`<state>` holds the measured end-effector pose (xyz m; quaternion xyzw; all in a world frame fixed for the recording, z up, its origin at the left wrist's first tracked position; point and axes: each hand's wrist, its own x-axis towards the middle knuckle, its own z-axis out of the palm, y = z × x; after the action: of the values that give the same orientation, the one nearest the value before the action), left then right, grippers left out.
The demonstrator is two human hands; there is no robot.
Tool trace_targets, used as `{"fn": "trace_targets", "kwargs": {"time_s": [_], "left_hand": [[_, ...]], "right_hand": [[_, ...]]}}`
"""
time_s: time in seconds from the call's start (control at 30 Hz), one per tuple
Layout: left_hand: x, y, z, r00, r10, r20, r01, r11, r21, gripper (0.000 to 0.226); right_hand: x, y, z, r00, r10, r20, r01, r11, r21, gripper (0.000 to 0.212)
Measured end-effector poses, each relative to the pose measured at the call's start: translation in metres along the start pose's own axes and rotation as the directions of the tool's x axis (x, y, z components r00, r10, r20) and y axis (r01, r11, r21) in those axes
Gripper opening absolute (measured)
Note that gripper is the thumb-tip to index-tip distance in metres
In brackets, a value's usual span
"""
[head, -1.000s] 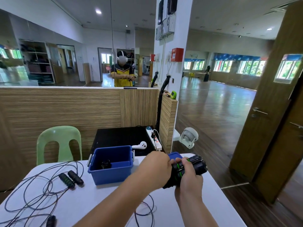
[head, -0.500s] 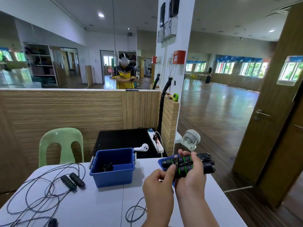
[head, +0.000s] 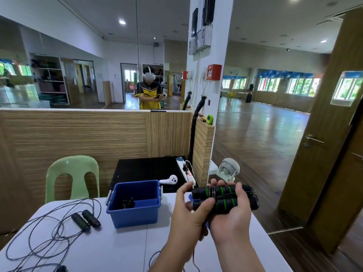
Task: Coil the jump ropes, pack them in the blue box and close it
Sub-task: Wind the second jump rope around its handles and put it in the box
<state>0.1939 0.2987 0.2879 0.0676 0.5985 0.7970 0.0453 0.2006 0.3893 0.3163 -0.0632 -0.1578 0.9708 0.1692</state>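
My right hand [head: 231,218] grips a pair of black jump rope handles with green stripes [head: 222,197], held side by side above the white table [head: 121,250]. My left hand [head: 188,213] touches the handles' left ends, thumb and fingers curled around them. The rope's cord [head: 157,256] trails down below my hands. The open blue box [head: 135,203] stands to the left, with a dark coiled rope [head: 127,203] inside. Another uncoiled jump rope [head: 49,232] lies spread on the table's left, its two black handles [head: 86,221] together.
A green plastic chair [head: 72,177] stands behind the table. A black low table [head: 149,169] holds a power strip [head: 186,171] and a white controller [head: 169,180]. A small fan [head: 227,171] sits on the floor. A blue lid [head: 190,197] peeks behind my hands.
My left hand moved off the top of the handles to their left ends. The handles turned level and rose a little. The view tilted upward slightly.
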Motion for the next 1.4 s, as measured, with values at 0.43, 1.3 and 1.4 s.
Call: {"fn": "trace_targets", "kwargs": {"time_s": [0.43,1.3,1.4], "left_hand": [[0.01,0.015,-0.021,0.988,0.083,0.132,-0.08,0.996,-0.033,0.033],[0.012,0.012,-0.028,0.991,0.133,0.006,-0.131,0.98,-0.152,0.025],[0.011,0.009,-0.03,0.993,0.114,-0.018,-0.115,0.987,-0.11,0.029]], "right_hand": [[-0.001,0.0,0.001,0.982,0.17,0.084,-0.134,0.936,-0.324,0.041],[-0.03,0.024,-0.026,0.919,-0.118,0.377,0.374,-0.049,-0.926,0.017],[-0.028,0.026,-0.028,0.905,-0.106,0.411,0.399,-0.116,-0.909,0.025]]}}
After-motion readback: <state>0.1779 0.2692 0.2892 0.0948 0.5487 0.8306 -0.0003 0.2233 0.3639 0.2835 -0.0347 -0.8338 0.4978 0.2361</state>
